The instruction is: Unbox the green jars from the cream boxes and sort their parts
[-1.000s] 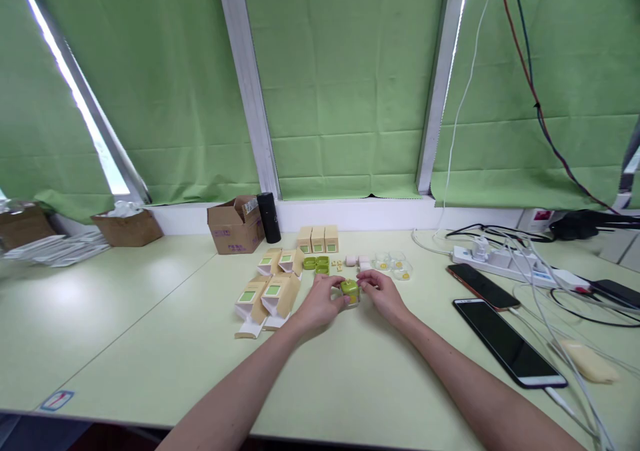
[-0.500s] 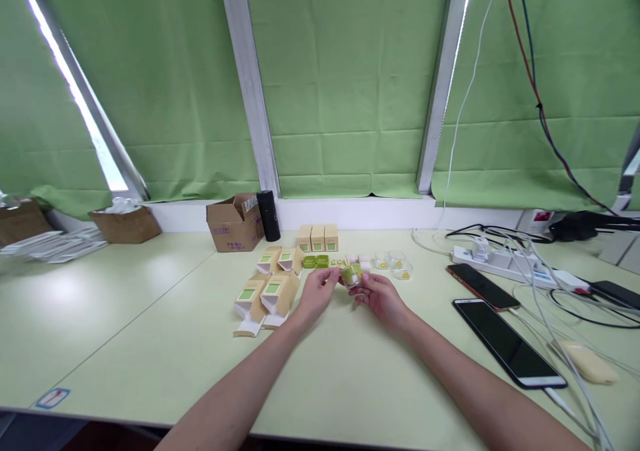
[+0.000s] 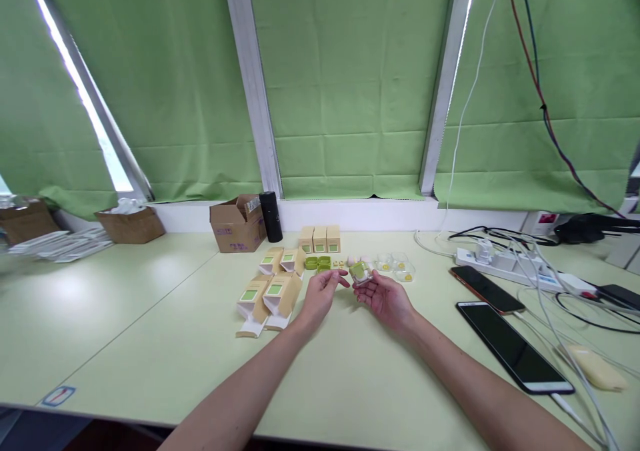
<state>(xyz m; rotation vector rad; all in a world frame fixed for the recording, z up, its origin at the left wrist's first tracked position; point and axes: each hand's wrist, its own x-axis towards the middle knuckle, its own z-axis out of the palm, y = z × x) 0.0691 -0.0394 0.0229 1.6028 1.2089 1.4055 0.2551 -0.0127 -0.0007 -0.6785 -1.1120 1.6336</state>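
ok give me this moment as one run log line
right hand: holding green-topped clear container | left hand: near container, apparently not touching | four open-flapped cartons: left of both hands

Pink pieces point(image 3: 351, 260) partly hidden behind container point(image 3: 360, 273)

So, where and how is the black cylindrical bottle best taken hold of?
Probably around the middle of the black cylindrical bottle, coming from its right side in the picture: it stands upright with a straight body, and the brown cardboard box sits close at its left.

The jar point(image 3: 360, 273) looks green, the curtains point(image 3: 345, 91) plain green.
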